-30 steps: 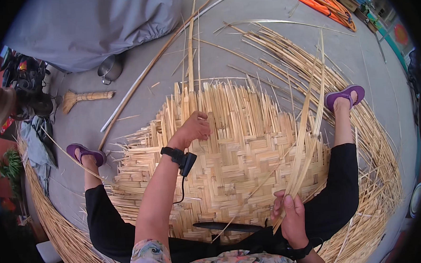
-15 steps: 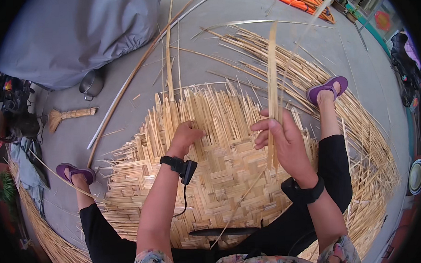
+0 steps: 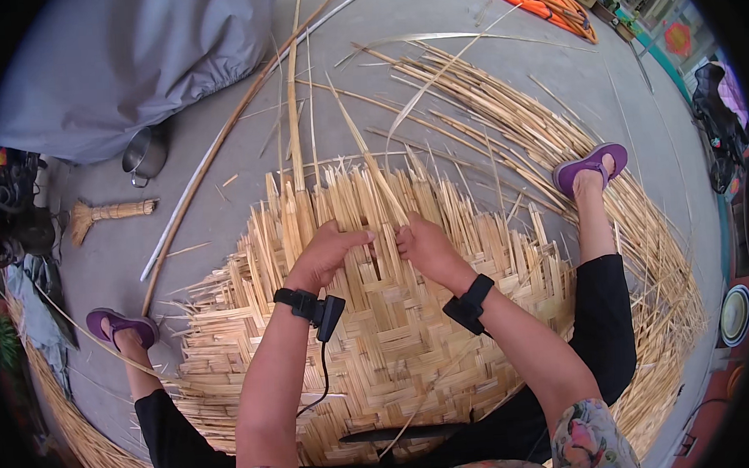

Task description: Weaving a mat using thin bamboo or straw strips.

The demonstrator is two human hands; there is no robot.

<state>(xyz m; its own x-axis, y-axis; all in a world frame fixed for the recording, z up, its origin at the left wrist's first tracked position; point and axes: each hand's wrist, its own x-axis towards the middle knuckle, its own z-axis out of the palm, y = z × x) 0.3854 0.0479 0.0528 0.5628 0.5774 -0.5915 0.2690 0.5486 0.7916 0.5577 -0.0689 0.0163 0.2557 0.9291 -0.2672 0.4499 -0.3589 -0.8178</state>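
A half-woven mat of flat, straw-coloured reed strips (image 3: 397,343) spreads between my legs, in a slanting zigzag weave with loose strip ends along its far edge. At its far part my left hand (image 3: 329,253) is closed on reed strips, thumb stretched to the right; its fingertips are partly hidden. Just to the right, my right hand (image 3: 433,249) is closed at the lower end of a long flat reed strip (image 3: 356,133), which leans away to the far left over the mat. Between both hands a small dark gap shows among the strips.
Loose reeds (image 3: 504,113) lie in a long bundle at the right, under my right sandal (image 3: 590,168). A dark long blade-like tool (image 3: 402,433) lies on the mat near me. To the left are a small straw brush (image 3: 115,210), a metal mug (image 3: 144,155) and a grey cover (image 3: 129,69).
My right hand has moved left and down onto the mat beside my left hand, bringing the upright reed strip down with it. The left hand has stayed nearly in place.
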